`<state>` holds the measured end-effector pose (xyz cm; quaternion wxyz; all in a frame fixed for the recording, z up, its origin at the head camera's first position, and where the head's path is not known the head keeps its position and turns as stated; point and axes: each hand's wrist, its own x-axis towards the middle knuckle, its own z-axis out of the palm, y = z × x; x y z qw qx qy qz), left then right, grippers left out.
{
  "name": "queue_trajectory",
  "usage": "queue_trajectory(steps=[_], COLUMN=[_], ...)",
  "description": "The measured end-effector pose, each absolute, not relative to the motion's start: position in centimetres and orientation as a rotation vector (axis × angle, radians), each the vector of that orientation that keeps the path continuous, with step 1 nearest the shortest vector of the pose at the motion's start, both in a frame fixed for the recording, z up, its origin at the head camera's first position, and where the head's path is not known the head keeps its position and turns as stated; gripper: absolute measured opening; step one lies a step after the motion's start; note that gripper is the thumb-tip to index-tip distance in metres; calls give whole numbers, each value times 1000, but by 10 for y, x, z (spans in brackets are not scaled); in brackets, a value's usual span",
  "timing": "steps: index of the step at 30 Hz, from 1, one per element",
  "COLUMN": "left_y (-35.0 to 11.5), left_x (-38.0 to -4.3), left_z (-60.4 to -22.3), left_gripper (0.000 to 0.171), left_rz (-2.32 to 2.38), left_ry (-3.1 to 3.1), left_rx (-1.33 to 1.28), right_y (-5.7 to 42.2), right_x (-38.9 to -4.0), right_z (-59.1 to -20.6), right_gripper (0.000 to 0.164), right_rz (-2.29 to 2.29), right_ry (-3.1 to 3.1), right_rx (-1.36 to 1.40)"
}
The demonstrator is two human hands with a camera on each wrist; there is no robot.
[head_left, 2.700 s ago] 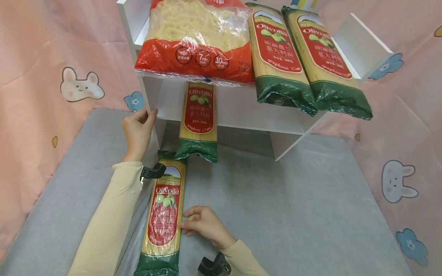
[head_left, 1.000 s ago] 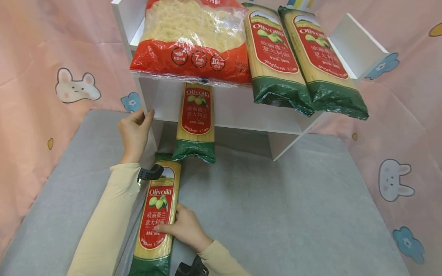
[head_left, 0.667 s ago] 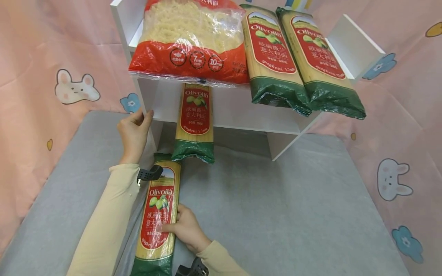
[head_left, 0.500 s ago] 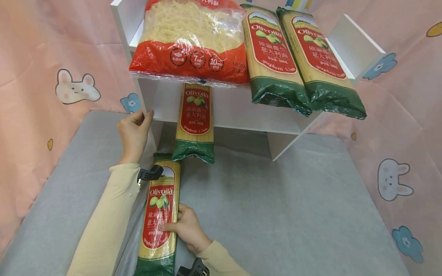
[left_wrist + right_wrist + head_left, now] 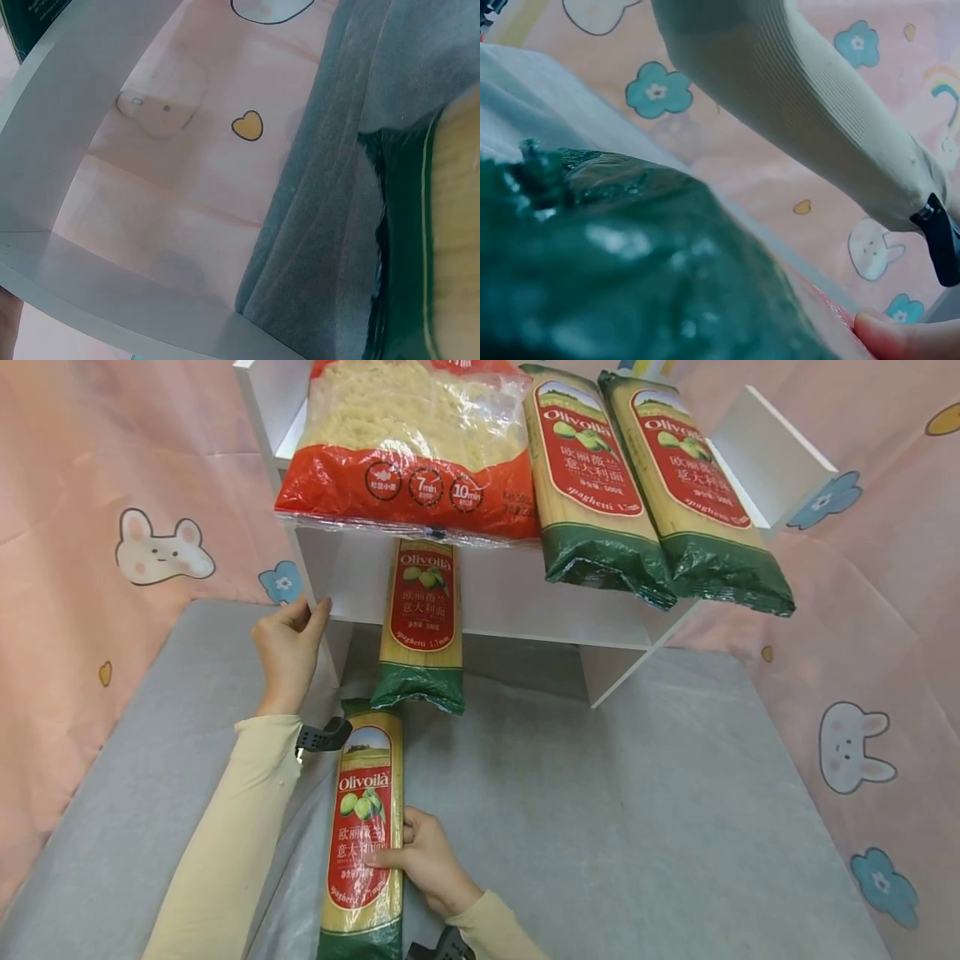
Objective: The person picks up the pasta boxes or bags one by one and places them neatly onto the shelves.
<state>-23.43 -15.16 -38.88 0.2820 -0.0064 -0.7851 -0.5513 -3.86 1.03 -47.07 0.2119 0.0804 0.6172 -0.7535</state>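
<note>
A long spaghetti packet (image 5: pixel 363 785) with a red label and green ends lies on the grey cloth below the shelf. My right hand (image 5: pixel 435 864) grips its right edge, thumb across the label, other fingers mostly hidden at the side. In the right wrist view, the packet's green end (image 5: pixel 645 255) fills the foreground, with my thumb (image 5: pixel 889 337) on the label beyond. My left hand (image 5: pixel 288 652) pinches the left side panel of the white shelf unit (image 5: pixel 525 597). A second spaghetti packet (image 5: pixel 422 602) juts out over the middle shelf's front edge.
On the top shelf lie a red bag of noodles (image 5: pixel 412 452) and two more spaghetti packets, the nearer (image 5: pixel 592 485) beside the right-hand one (image 5: pixel 697 493). All overhang the front. Grey cloth (image 5: pixel 637 827) covers the table, and a pink patterned curtain (image 5: pixel 67 443) surrounds it.
My right hand went from touching the packet's right edge to gripping it with the thumb on top. The packet shifted left, then back right, and now lies straighter. My left hand keeps its place.
</note>
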Motion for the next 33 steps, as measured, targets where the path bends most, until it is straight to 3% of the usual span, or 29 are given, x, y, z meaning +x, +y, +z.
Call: queue_trajectory(steps=[33], left_y=[-150], left_x=[-235], left_z=[-389], left_gripper=[23], left_rz=[-1462], left_ry=[-2084], left_rx=[-8], right_y=[101], right_x=[-31], right_z=[-466], right_gripper=[49], right_rz=[-2120], right_ry=[1778], right_rx=[265])
